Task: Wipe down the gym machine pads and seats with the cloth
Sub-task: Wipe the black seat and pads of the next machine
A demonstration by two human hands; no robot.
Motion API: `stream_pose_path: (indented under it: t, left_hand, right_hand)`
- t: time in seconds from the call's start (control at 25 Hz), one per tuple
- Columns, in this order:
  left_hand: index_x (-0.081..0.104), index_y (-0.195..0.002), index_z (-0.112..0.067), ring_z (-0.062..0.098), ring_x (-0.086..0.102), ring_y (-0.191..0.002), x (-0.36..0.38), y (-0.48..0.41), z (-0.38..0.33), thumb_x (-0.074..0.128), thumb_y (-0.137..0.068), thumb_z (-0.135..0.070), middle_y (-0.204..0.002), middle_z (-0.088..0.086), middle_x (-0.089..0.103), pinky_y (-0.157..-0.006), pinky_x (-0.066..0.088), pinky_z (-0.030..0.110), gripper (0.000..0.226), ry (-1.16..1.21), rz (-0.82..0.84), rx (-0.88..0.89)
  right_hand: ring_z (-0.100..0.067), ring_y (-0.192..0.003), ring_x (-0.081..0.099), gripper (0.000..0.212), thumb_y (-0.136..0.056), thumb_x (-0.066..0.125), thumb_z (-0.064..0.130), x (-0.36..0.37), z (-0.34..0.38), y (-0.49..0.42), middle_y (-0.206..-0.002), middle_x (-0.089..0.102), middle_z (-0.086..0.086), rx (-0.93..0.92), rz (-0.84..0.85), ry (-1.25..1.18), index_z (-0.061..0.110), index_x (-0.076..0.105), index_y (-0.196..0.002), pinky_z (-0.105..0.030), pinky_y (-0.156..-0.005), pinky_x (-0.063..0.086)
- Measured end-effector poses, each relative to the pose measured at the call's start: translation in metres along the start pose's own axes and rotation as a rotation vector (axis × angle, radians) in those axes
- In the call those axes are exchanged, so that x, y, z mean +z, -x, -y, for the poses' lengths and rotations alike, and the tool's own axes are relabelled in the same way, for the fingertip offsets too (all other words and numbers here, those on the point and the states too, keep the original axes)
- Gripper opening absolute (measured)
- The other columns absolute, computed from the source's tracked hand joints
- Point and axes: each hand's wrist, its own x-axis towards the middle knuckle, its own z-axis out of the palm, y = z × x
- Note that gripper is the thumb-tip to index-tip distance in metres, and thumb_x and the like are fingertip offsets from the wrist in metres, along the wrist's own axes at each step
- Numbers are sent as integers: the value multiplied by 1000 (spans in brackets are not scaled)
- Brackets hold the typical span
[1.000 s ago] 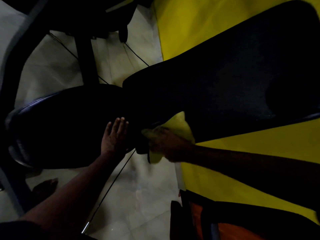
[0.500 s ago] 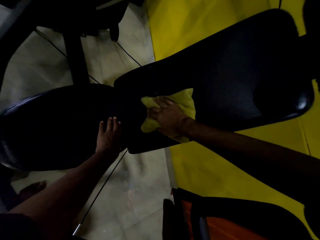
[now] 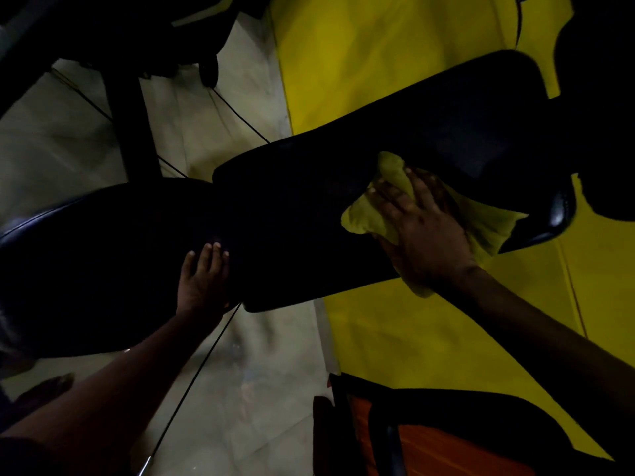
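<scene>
**Wiping the long back pad: flat palm, overlapping passes**

The right hand is pressing the yellow cloth flat onto the long black back pad, over toward its far end. Its fingers are spread and straight, pushing down rather than gripping. The left hand is lying flat on the seat pad, right by the gap between the two pads. Its fingers are straight, close together and holding nothing, so I'm reading it as just bracing.

What I'd be doing here:
- pushing with the whole palm so the cloth isn't bunching up
- running overlapping strokes along the pad's length
- taking the cloth over the rounded end and the side edges, since part of it is already hanging off the near edge

It's really dark, so I'm not seeing which parts are wiped. The seat pad probably needs doing too.
</scene>
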Motion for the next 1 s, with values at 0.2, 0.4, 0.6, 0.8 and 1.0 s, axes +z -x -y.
stream_pose_path:
  t: [0.2, 0.4, 0.6, 0.8, 1.0]
  left_hand:
    - [1, -156, -11, 31, 1, -151, -33, -2, -8, 41, -94, -60, -164, 15, 0, -119, 6, 53, 89, 127, 109, -20]
    - [19, -156, -25, 24, 15, -150, -90, -6, -44, 61, -89, -33, -163, 3, 16, -120, 12, 44, 80, 667, -187, 186]
    - [24, -154, -35, 22, 28, -142, -122, 2, -94, 58, -84, -19, -159, -10, 28, -114, 23, 42, 79, 834, -109, 217]
    - [25, -152, -42, 23, 30, -143, -125, -1, -87, 57, -84, -7, -158, -12, 29, -117, 23, 45, 83, 946, -36, 234]
    - [40, -144, -47, 14, 41, -138, -122, -16, -65, 52, -87, 1, -152, -6, 43, -114, 37, 34, 76, 1094, 75, 253]
  right_hand:
    - [-37, -150, 19, 70, -95, 46, 50, -12, -16, 24, -160, 37, -2, 48, 11, -10, 19, 34, -156, -47, -125, 6]
    - [-33, -153, 13, 69, -99, 43, 56, -32, -44, 63, -160, 35, 2, 276, -111, 10, 24, 28, -158, -48, -120, 10]
    - [-32, -154, 8, 77, -95, 59, 46, -15, -48, 114, -164, 28, 5, 229, -159, 74, 25, 22, -160, -47, -122, 3]
    - [-33, -152, 16, 68, -93, 54, 17, 38, -7, 102, -160, 36, 2, -150, -141, 87, 18, 30, -157, -42, -122, 3]
    - [-35, -151, 13, 64, -95, 40, 1, 64, 6, 85, -162, 33, -1, -331, -135, 63, 15, 31, -157, -42, -122, -4]
